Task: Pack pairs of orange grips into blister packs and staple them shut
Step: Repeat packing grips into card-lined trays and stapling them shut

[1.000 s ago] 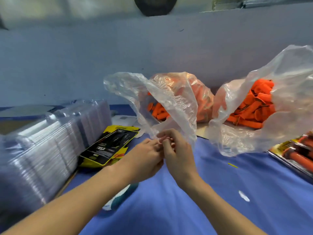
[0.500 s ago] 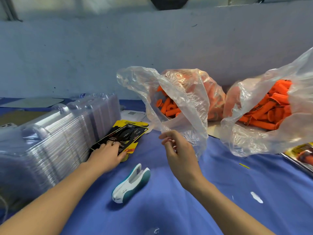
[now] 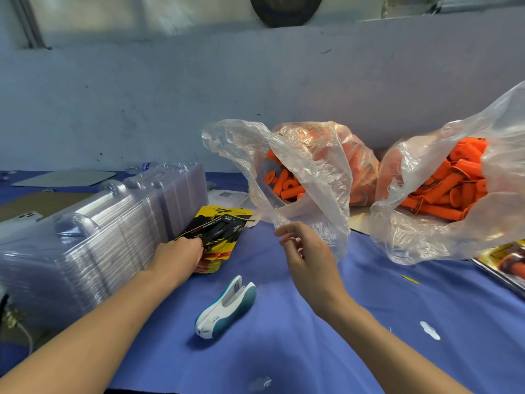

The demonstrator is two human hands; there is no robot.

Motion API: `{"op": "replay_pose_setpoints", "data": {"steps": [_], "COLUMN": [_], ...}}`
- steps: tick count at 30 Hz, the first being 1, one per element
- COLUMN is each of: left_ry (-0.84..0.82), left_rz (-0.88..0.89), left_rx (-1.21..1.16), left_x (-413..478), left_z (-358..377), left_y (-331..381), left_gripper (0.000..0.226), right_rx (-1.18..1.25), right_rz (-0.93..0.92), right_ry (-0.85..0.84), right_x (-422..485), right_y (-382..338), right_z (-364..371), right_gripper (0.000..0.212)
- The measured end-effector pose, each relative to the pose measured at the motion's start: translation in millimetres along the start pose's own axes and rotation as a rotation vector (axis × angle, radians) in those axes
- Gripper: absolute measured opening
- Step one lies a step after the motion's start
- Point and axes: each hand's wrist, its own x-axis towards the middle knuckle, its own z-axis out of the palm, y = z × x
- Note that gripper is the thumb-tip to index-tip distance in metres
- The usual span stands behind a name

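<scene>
Insert step: left hand grip pinches top insert card, right hand grip slack, empty; next likely needs a shell from blister-pack stack.

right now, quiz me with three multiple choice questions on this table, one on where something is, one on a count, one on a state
1. Where is the stapler?
A) on the blue cloth
B) inside a bag
C) on top of the clear packs

2. How many bags hold orange grips?
A) one
B) two
C) four

3. How are those bags?
A) tied shut
B) open at the mouth
C) flat and empty

Answers:
1 A: it lies flat on the cloth.
2 B: there is a middle bag and a right bag.
3 B: the grips show through both open mouths.
</scene>
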Motion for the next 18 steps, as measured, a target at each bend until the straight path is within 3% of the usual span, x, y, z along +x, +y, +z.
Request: {"op": "replay_pose_setpoints", "data": {"steps": [3, 6, 8, 12, 18], "left_ry": [0.007, 0.226, 0.320, 0.013, -0.139], "left_rz": [0.034, 0.042, -0.064, -0.347, -0.177], "left_rx": [-0.088, -0.074, 0.027, 0.051, -0.145], "left_x": [-4, 3, 13, 20, 1], "left_z": [-13, -39, -61, -95, -106], "left_y": [2, -7, -24, -76, -117], "left_gripper": [0.038, 0.039, 0.036, 0.049, 0.040], "right_rx": [-0.033, -0.076, -0.076, -0.064, -0.029], "right_rz": [-0.024, -0.059, -0.078, -0.121, -0.138], "right_ry": [-0.026, -0.053, -0.066, -0.109, -0.185], "right_x": [1, 4, 8, 14, 13], "right_y": [-3, -9, -15, -30, -54], "right_z": [-1, 3, 8, 22, 57], "right_gripper": [0.025, 0.025, 0.026, 0.026, 0.027]}}
